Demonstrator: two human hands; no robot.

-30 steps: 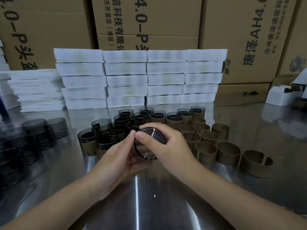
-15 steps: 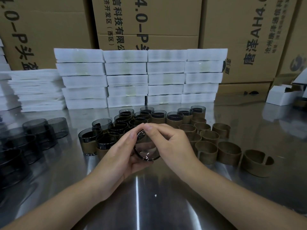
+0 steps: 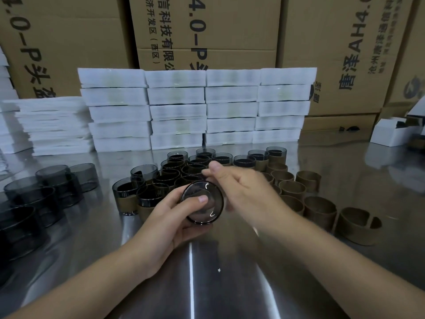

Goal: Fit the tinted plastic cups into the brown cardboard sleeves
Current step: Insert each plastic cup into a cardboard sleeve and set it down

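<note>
My left hand point(image 3: 170, 217) grips a tinted plastic cup point(image 3: 203, 203) on its side, its round base turned toward me and my thumb across it. My right hand point(image 3: 241, 187) hovers just right of the cup, blurred, fingers loosely apart and holding nothing. Behind my hands stands a cluster of sleeved cups point(image 3: 147, 196). Several bare brown cardboard sleeves point(image 3: 319, 208) sit in rows at the right. Bare tinted cups point(image 3: 53, 178) are stacked at the left. Whether a sleeve is on the held cup is hidden by my hand.
The work surface is a shiny metal table point(image 3: 207, 284). Stacks of white foam pads point(image 3: 177, 111) line the back, with large cardboard boxes point(image 3: 207, 31) behind them. A small open white box point(image 3: 391, 132) sits at the far right.
My right hand let go of the cup and drew back to the right. The left hand now holds the cup alone, base toward me.
</note>
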